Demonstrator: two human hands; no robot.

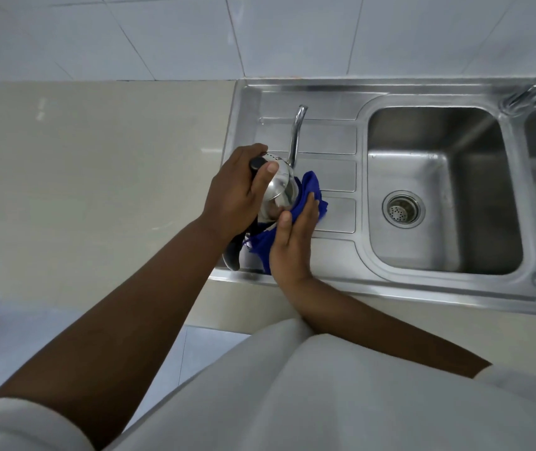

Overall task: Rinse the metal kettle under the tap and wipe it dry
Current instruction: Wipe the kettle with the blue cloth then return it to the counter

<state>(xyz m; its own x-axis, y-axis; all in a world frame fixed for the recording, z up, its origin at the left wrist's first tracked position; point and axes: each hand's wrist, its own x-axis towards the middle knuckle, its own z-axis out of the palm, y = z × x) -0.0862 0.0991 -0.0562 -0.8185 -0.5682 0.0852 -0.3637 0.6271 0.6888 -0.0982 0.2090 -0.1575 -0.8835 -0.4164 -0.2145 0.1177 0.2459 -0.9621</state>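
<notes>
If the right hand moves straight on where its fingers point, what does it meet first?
Likely the bunched blue cloth ahead of the right hand; beyond it, only the draining board, though depth is unclear.

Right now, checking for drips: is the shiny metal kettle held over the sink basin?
No, the shiny metal kettle is over the ribbed steel draining board, left of the basin.

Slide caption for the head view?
Drying step: left hand grips the metal kettle at the drainboard while the right hand presses a blue cloth against it.
</notes>
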